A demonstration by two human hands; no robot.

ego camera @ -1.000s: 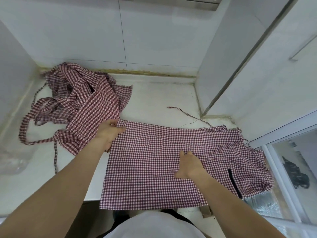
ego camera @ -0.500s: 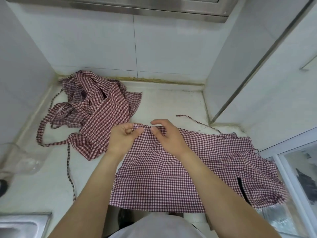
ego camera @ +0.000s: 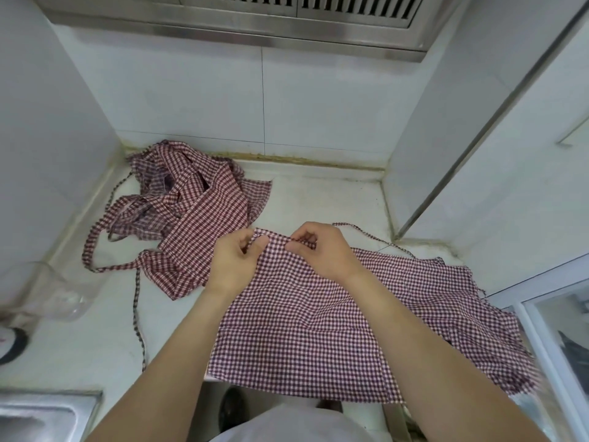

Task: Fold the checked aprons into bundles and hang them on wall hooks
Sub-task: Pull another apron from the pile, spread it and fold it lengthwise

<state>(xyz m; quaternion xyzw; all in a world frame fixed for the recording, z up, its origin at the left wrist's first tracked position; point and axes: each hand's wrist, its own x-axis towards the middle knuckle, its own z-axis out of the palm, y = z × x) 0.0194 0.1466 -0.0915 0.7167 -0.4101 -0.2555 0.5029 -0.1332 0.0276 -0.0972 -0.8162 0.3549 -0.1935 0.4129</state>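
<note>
Both hands, left hand (ego camera: 236, 260) & right hand (ego camera: 322, 250), pinch-grip the far edge of the spread apron (ego camera: 318, 330) at 12 o'clock on the worktop (ego camera: 318, 199); I'd keep that edge taut w/ corners aligned before folding over.

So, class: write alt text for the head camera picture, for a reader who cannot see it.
Both hands, left hand and right hand, pinch the far edge of a red checked apron spread flat on a white counter. A crumpled heap of checked aprons lies behind on the left, by the tiled wall.
</note>
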